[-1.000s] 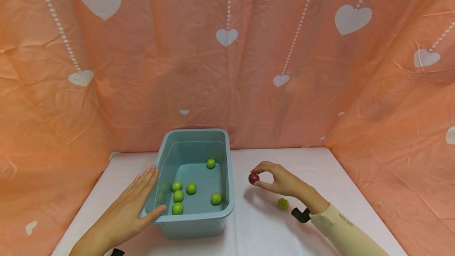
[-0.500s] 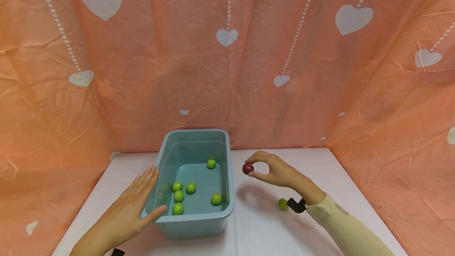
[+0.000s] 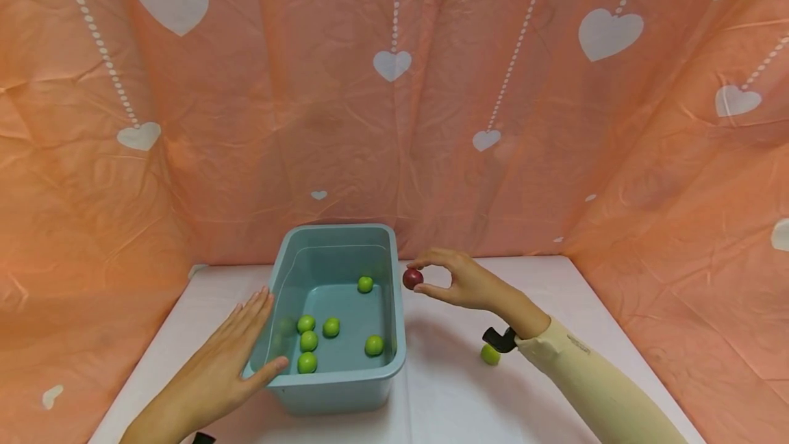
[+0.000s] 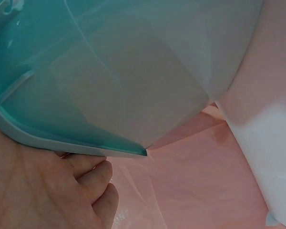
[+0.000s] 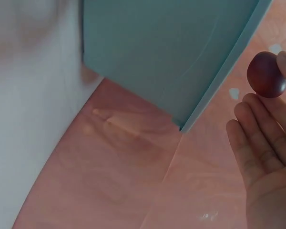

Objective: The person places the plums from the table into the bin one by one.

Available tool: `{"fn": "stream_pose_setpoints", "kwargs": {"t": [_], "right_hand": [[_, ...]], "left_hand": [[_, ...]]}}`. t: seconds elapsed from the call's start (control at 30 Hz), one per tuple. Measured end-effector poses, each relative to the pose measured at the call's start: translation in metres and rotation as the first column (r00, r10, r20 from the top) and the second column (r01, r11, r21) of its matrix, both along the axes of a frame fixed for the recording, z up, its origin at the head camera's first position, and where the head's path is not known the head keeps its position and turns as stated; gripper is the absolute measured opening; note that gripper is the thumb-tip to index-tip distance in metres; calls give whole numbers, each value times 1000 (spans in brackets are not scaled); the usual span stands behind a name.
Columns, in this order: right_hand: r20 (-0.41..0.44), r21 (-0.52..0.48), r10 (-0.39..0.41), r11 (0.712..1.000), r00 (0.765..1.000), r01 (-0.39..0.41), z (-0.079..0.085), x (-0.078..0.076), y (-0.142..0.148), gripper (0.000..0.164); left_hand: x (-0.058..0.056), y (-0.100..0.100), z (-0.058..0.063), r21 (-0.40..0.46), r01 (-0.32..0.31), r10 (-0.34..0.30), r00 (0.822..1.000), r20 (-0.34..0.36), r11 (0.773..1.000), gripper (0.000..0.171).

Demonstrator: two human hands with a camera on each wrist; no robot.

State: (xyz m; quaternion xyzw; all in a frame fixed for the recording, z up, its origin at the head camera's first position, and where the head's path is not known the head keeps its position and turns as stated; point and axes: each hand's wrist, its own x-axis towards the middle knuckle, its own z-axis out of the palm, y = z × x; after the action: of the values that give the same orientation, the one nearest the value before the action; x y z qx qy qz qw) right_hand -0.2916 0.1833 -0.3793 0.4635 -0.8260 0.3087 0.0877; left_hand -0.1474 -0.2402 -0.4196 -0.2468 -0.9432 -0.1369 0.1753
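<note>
My right hand [image 3: 471,284] pinches a dark red plum [image 3: 413,279] between thumb and fingertips, held in the air just right of the grey-blue plastic basin [image 3: 335,396]. In the right wrist view the plum [image 5: 267,75] shows between thumb and forefinger, near the basin wall [image 5: 148,52], with the other fingers extended. With fingers straight, my left hand [image 3: 216,365] lies against the basin's left rim; in the left wrist view the palm [image 4: 33,186] touches the rim from outside. Several small round green fruits [image 3: 374,345] lie on the basin's floor.
Another green fruit [image 3: 490,355] sits on the white tabletop [image 3: 444,396], under the right wrist and its black strap mount [image 3: 501,340]. An orange-pink curtain [image 3: 345,122] with white hearts encloses the table at the back and sides.
My right hand has moved left and away from me with the plum, closer to the basin's right rim. The left hand and the green fruits have stayed put.
</note>
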Motion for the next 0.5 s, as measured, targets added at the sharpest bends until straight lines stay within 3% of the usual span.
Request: {"fn": "stream_pose_setpoints", "kwargs": {"t": [0.5], "right_hand": [[22,22,143,989,990,-143,15,-4,-44,38]], "left_hand": [[-2,-1,3,5,-5,5,1000,14,1000,98]]}}
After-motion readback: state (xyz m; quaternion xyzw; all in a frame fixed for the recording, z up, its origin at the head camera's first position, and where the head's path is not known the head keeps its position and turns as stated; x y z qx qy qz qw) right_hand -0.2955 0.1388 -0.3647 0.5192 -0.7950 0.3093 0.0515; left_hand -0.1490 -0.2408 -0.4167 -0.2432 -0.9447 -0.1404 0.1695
